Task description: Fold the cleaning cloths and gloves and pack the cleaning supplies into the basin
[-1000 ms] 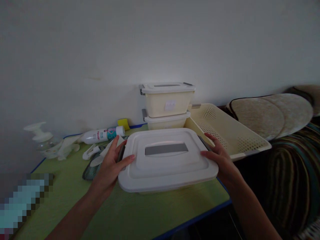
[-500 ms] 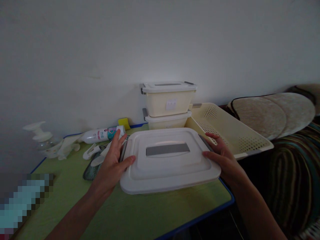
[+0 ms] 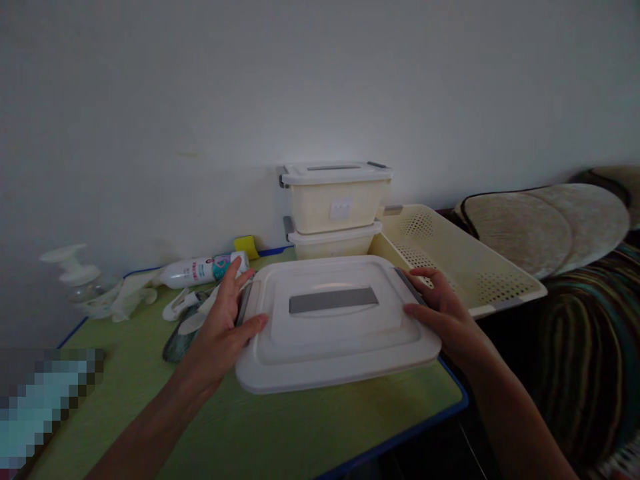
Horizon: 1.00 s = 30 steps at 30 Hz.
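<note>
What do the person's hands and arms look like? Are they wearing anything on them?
The left hand and right hand are bare, with slim fingers and no gloves. No ring, watch or bracelet shows. The left forearm and right forearm are bare too, with no sleeves in view.

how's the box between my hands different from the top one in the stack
The front box has your left hand and right hand at its ends; the top box sits untouched on a lower box.
The front box shows mostly its lid, while the top box also shows a cream side with a pale label.
Both have white lids with grey handles and clips.
</note>
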{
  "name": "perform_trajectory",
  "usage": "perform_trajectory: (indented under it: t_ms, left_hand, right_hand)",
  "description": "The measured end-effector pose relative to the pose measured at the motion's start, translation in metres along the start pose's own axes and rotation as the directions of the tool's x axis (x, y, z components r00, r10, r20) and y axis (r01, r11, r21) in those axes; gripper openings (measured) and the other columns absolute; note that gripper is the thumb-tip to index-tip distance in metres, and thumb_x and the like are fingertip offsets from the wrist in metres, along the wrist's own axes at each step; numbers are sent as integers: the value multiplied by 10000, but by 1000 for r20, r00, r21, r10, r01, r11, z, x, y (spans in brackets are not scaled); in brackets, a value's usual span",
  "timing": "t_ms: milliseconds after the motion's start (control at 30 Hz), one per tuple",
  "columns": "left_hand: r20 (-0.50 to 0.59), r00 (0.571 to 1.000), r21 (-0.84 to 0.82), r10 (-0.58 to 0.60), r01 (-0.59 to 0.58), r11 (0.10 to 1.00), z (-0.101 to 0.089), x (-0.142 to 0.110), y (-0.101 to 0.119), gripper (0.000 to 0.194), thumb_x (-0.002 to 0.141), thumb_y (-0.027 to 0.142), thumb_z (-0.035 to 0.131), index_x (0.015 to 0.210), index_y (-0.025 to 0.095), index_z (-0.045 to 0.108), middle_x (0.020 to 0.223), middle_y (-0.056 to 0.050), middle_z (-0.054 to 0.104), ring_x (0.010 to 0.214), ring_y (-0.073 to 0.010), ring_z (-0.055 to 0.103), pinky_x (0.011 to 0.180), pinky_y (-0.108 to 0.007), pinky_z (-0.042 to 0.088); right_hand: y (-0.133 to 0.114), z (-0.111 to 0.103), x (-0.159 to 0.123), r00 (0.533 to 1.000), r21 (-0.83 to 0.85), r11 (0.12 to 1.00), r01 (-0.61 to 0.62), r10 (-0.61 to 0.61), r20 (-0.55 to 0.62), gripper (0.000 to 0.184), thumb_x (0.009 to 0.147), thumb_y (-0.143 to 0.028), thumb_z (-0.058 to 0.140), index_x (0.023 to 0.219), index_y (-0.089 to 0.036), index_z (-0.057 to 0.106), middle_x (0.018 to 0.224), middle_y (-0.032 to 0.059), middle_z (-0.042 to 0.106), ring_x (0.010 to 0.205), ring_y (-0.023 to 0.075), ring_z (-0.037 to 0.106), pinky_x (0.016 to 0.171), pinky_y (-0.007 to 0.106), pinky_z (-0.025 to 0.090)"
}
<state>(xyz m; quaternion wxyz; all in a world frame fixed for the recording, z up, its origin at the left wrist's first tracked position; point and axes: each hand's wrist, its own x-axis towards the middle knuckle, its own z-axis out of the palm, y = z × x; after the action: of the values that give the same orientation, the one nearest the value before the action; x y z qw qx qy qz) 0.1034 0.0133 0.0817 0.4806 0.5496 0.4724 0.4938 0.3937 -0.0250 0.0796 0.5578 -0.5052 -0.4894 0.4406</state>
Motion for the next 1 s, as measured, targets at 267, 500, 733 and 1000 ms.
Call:
perform_trajectory:
  t_ms: [267,500,733,1000]
  left_hand:
    - [-11,1000,-21,18,-19,1000,1,1,1,893,567,201,667,1332,311,218,1401,-75,317,1272,-302,316,1046,-522,228]
    - [-16,999,-23,42,-42,999,2,1,2,832,554,193,664,1278,300,268,1348,-69,366,1241,-296,347,1046,-520,219]
    - [-26,998,-14,55,-55,998,2,1,1,779,556,179,648,1235,296,283,1329,-60,384,1232,-290,350,1047,-517,209]
    - [-24,997,14,76,-76,997,3,2,4,754,542,182,641,1202,266,287,1319,-80,378,1191,-288,395,1034,-501,244]
  right_hand:
    - [-3,0,1,999,-61,998,18,-16,33,412,647,-224,619,967,-267,363,952,1,551,686,132,543,487,213,421]
    - [-3,-2,3,997,-158,986,55,-46,62,379,647,-252,602,955,-258,380,895,2,518,647,131,500,502,231,407]
    - [-1,-6,5,995,-269,959,85,-69,71,319,662,-287,566,937,-264,406,977,24,523,849,206,529,653,304,427]
    - [2,-12,8,983,-361,917,168,-127,136,277,682,-261,546,946,-261,461,1138,35,521,1148,267,438,940,429,340]
